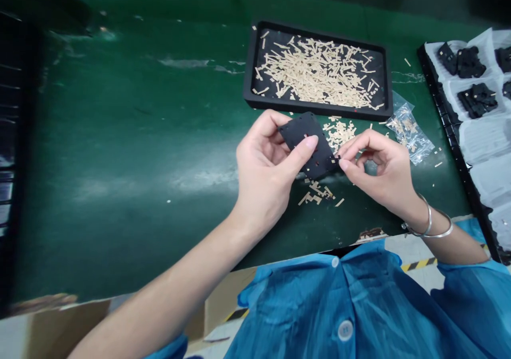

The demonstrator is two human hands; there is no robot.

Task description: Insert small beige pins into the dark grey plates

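Note:
My left hand holds a flat black part between thumb and fingers, tilted above the green table. Small holes and a reddish spot show on the part's face. My right hand is closed in a pinch at the part's lower right corner; whatever sits between thumb and fingertip there is too small to name. Behind both hands stands a black tray with a heap of thin beige strips. More beige pieces lie between the tray and the hands, and others lie just below the black part.
A clear plastic bag with beige bits lies right of the tray. At the far right, a black-edged crate holds white compartments, some with black parts. Dark racking stands at the left edge of the green table.

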